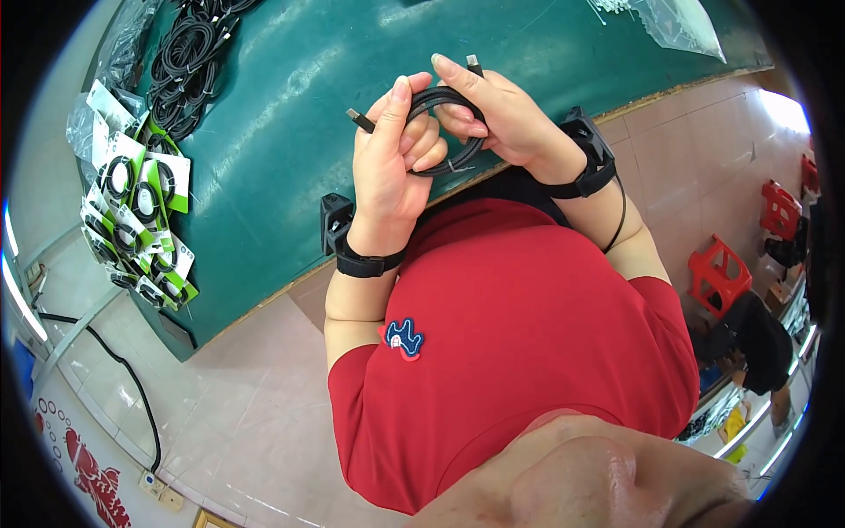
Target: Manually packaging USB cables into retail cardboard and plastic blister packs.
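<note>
Right now both hands are holding a coiled black cable point(449, 132) just above the near edge of the green tabletop point(290, 114), close in front of the red shirt point(528, 352). The left hand point(387, 172) is gripping the coil's left side, its fingers point(422, 145) curling shut around the bundled loops and the thumb lying along the top. The right hand point(502, 114) is closing on the coil's right side, fingers wrapping over and through the loop, so the coil is sitting between the two palms with both hands equally on it. One plug point(359, 120) is sticking out to the left past the left thumb, and the other plug point(473, 63) is pointing up beyond the right forefinger; the coil's long axis is running roughly from lower right to upper left. A thin tie seems to be crossing the coil near its lower side, though that is too small to tell surely. Both wrists are wearing black strapped devices. Well apart, a pile of loose black cables point(189, 62) is lying at the tabletop's far left corner, and packaged cables point(141, 211) on green-and-white cards are spreading along its left edge.
</note>
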{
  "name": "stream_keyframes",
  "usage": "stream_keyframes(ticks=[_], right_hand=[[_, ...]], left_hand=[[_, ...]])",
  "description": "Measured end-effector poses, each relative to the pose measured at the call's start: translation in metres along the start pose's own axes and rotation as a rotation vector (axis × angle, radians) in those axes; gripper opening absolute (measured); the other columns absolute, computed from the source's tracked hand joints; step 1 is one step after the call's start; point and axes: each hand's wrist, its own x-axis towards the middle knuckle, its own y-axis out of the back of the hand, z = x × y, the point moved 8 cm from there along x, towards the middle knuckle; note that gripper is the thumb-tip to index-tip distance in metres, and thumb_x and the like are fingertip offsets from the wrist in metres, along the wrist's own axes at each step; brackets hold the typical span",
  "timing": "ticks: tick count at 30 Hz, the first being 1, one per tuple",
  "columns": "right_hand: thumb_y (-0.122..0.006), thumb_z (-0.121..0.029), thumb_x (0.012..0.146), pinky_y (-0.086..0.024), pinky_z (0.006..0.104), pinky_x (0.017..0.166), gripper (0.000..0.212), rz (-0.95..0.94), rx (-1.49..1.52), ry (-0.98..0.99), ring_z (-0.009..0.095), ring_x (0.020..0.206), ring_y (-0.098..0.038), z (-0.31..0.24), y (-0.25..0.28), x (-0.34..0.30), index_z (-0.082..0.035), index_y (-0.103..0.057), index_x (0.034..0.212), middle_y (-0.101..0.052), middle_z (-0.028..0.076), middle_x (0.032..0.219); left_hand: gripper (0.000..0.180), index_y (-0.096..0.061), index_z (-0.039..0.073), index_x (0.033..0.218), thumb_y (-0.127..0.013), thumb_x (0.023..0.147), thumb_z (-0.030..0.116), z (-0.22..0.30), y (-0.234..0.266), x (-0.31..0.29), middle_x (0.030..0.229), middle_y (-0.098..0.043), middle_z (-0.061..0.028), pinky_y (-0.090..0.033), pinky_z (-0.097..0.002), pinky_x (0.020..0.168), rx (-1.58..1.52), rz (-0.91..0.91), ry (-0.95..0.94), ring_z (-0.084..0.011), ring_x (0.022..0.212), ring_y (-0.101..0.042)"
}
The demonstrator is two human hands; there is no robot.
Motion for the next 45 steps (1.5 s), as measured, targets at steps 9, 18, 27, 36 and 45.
stream_keyframes(ticks=[9,18,27,36,45], right_hand=[[-0.050,-0.039,0.098,-0.026,0.0225,0.048,0.049,0.030,-0.055,0.069,0.005,0.046,-0.031,-0.017,0.011,-0.006,-0.015,-0.039,0.057,-0.034,-0.005,0.049],[-0.049,-0.039,0.099,-0.023,0.0235,0.045,0.053,-0.085,-0.154,0.099,0.005,0.044,-0.028,-0.017,0.002,-0.018,-0.015,-0.035,0.054,-0.033,-0.006,0.047],[-0.047,-0.039,0.100,-0.022,0.0236,0.044,0.053,-0.096,-0.148,0.098,0.005,0.044,-0.027,-0.019,0.000,-0.028,-0.014,-0.035,0.055,-0.032,-0.006,0.047],[-0.047,-0.043,0.099,-0.024,0.0235,0.046,0.053,0.092,-0.204,0.075,0.005,0.046,-0.030,-0.018,0.019,-0.016,-0.013,-0.038,0.056,-0.035,-0.005,0.049],[-0.050,-0.046,0.097,-0.025,0.0220,0.046,0.053,-0.016,-0.216,0.155,0.005,0.047,-0.032,-0.025,0.012,-0.015,-0.014,-0.040,0.056,-0.038,-0.005,0.050]], left_hand=[[0.017,-0.056,0.004,0.091,-0.071,0.082,0.005,-0.027,-0.005,-0.018,0.085,-0.059,-0.0044,-0.051,-0.0252,0.058,0.439,-0.025,0.113,-0.0135,0.065,-0.060],[0.024,-0.051,0.007,0.085,-0.070,0.076,-0.005,-0.039,0.003,-0.025,0.085,-0.055,-0.0035,-0.047,-0.0250,0.054,0.321,-0.113,0.303,-0.0118,0.068,-0.058],[0.026,-0.049,0.009,0.084,-0.068,0.075,-0.006,-0.044,-0.001,-0.031,0.090,-0.051,-0.0026,-0.044,-0.0238,0.053,0.145,-0.145,0.415,-0.0101,0.065,-0.054],[0.023,-0.056,0.004,0.096,-0.073,0.080,0.006,-0.010,-0.023,-0.016,0.082,-0.056,-0.0005,-0.046,-0.0256,0.065,0.723,-0.053,-0.143,-0.0105,0.065,-0.053],[0.012,-0.057,0.005,0.093,-0.056,0.097,0.016,-0.002,-0.012,-0.004,0.061,-0.043,0.0035,-0.044,-0.0305,0.069,0.331,0.027,-0.200,-0.0096,0.057,-0.042]])
